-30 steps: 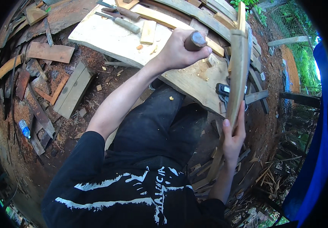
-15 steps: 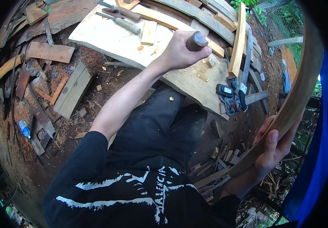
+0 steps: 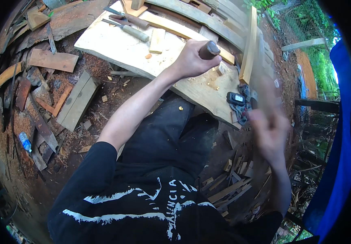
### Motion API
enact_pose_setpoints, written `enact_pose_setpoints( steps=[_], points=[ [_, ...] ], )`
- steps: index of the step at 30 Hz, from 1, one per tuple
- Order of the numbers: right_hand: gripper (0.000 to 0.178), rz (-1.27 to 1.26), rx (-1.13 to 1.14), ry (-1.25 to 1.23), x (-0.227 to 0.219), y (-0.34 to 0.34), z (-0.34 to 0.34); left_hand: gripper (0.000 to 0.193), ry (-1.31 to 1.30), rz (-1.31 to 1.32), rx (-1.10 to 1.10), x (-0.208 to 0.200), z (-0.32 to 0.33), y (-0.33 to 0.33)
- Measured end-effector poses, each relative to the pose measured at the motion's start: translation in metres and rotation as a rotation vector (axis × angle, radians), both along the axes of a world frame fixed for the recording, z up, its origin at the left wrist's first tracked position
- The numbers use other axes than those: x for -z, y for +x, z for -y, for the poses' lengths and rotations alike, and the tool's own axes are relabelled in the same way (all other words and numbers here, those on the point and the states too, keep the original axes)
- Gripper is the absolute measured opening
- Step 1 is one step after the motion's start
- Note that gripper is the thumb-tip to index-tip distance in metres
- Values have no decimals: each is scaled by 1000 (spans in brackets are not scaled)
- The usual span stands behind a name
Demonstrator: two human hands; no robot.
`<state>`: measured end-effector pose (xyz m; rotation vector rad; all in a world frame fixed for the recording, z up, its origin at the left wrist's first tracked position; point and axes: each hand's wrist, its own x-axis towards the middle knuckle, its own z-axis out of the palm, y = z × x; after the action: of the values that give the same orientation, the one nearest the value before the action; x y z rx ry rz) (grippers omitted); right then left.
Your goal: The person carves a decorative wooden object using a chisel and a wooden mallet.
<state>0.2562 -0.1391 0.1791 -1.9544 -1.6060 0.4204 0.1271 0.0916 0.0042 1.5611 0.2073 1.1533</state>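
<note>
My left hand (image 3: 189, 61) is wrapped round a dark wooden tool handle (image 3: 209, 50), its rounded end sticking up past the thumb. The working end of this tool is hidden beneath the fist, over the pale wooden slab (image 3: 196, 89). On the right, my right hand (image 3: 271, 130) is smeared by motion. It grips a long wooden piece that shows only as a blurred streak (image 3: 261, 162) running up beside the slab's right end. Two chisels with wooden handles (image 3: 135, 33) lie on the slab's far left part, near a small light wood block (image 3: 157, 40).
A black tape measure (image 3: 235, 98) sits on a rag at the slab's right corner. Curved timbers (image 3: 202, 18) lie along the far side, with an upright yellowish board (image 3: 248, 49). Offcuts, planks (image 3: 78, 99) and a plastic bottle (image 3: 25, 141) litter the ground. Blue sheeting (image 3: 334, 162) hangs right.
My right hand has swung inward and forward, toward the slab, with the long wooden piece, which is now blurred. The left hand keeps its grip on the handle, almost in place.
</note>
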Motion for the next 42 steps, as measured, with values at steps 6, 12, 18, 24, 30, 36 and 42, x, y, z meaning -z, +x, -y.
enact_pose_setpoints(
  steps=[6, 12, 18, 24, 30, 36, 42],
  points=[
    [65, -256, 243, 313, -24, -1, -6, 19, -29, -37, -45, 10, -9, -7],
    [68, -7, 47, -257, -14, -38, -4, 26, -70, -4, 31, 6, -1, 11],
    [78, -255, 204, 38, 0, -27, 23, 21, -120, -106, 40, 4, -12, 4],
    [74, -126, 224, 48, 13, -10, 36, 21, -113, -70, 60, 8, -19, 14],
    [73, -126, 257, 46, 32, -5, 44, 21, -73, 25, -60, 0, -21, 17],
    [73, -210, 337, -11, 42, -16, 48, 26, -248, 115, -91, 2, -34, -30],
    [71, -214, 240, -113, 78, -20, 29, 29, -318, 140, 59, -11, -35, -50]
  ],
)
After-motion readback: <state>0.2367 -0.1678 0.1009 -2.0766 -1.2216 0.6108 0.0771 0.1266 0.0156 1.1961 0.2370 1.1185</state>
